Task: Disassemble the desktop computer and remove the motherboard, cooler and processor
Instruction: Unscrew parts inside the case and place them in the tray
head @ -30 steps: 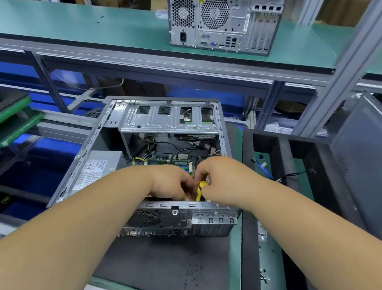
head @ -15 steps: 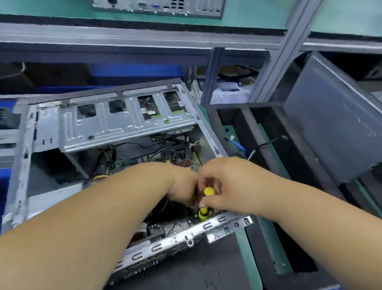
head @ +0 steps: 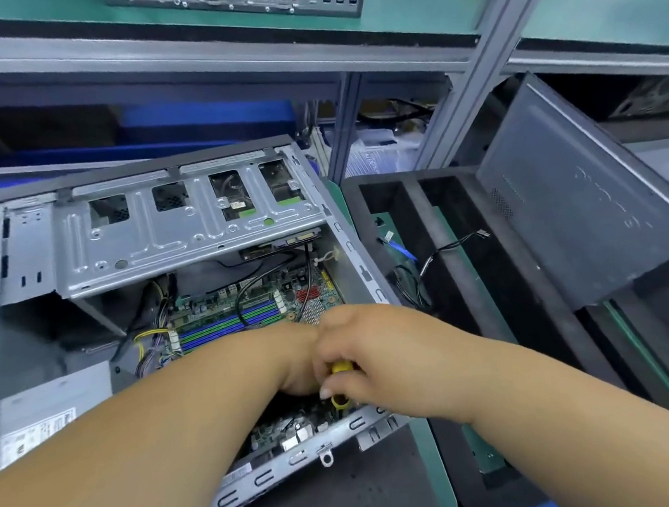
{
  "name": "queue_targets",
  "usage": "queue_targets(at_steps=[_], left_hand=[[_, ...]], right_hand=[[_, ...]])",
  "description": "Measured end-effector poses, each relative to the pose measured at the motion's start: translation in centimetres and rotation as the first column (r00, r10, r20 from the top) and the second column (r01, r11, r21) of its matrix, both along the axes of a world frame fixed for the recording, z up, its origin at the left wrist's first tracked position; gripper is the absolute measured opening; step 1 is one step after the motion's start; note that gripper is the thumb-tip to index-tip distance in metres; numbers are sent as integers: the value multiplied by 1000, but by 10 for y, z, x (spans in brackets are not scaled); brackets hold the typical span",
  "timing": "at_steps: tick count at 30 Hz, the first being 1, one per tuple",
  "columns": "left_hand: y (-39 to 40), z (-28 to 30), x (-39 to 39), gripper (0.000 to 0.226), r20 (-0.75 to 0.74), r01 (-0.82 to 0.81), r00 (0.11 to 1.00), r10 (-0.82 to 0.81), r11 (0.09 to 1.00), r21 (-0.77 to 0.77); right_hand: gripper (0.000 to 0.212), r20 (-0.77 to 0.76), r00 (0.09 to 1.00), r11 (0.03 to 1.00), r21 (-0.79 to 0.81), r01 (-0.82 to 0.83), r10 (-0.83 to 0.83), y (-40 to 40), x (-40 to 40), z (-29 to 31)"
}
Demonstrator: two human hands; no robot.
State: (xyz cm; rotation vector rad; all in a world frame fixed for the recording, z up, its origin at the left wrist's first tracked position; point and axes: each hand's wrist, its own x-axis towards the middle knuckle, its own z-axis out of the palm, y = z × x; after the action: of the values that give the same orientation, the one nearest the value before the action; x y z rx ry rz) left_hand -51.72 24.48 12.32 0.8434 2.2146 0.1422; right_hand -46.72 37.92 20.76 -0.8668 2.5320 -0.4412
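Both bare forearms reach forward and converge, wrists nearly touching. The right hand (head: 374, 355) curls its fingers around a yellow-handled screwdriver (head: 341, 386), held roughly upright, tip down. The left hand (head: 298, 361) sits pressed against it, its fingers hidden beneath the right hand.

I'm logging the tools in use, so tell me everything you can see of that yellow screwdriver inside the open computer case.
Only bits of the yellow screwdriver show: a glossy, plastic-looking handle, seen as a patch above the fingers and a rounded collar below them. It stands roughly upright, pointing down into the open case near its right rear corner, over the motherboard. The right hand is curled round the handle; the left hand is pressed close beside it. The shaft and tip are hidden.
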Motion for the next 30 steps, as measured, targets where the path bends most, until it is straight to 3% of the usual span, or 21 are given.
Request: queue_targets(at_steps=[2,5,10,15,23,27,30], left_hand=[[1,-4,0,32,12,50,999,-49,995,-88],[3,-7,-2,30,32,101,995,-99,990,-101],[7,-4,-3,13,40,186,982,-182,973,-137],[8,-9,-5,37,69,287,958,-280,946,-153],[9,-15,-4,7,84,269,962,-259,954,-135],[13,-9,-3,33,90,283,958,-272,948,-145],[14,-6,-3,35,109,311,948,-298,941,-134]], right_hand=[[18,-17,1000,999,44,-25,26,2,-2,1],[31,-18,999,996,88,-33,35,4,-5,4],[21,-42,998,991,129,-45,51,7,-10,6],[14,12,999,995,86,-50,49,13,-8,10],[22,8,999,996,75,-45,45,13,-4,7],[21,-5,998,992,111,-56,57,15,-2,10],[29,11,997,986,150,-75,74,14,-2,14]])
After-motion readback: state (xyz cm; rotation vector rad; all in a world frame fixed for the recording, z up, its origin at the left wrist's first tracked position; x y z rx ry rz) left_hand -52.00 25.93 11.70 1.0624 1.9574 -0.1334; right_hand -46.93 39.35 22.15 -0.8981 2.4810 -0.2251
